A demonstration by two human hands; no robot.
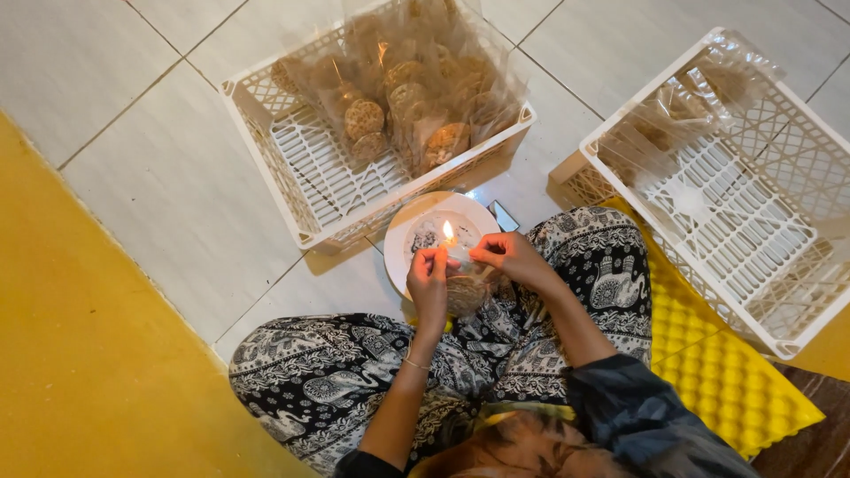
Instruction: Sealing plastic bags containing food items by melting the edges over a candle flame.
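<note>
Clear plastic bags of round brown crackers fill the left white crate (few in the right crate); one small clear bag is pinched between both hands

Baggy trousers in a black-and-white elephant and paisley print, dark blue-grey sleeves pushed up the forearms, plus a thin gold bracelet on the left wrist. Both hands bare, no rings that I can see.

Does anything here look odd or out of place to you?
One thing stands out: a lit candle burns on a white plate on the tiled floor, and the left hand and right hand hold a clear snack bag right at the flame. Nothing looks spilled or broken.
</note>
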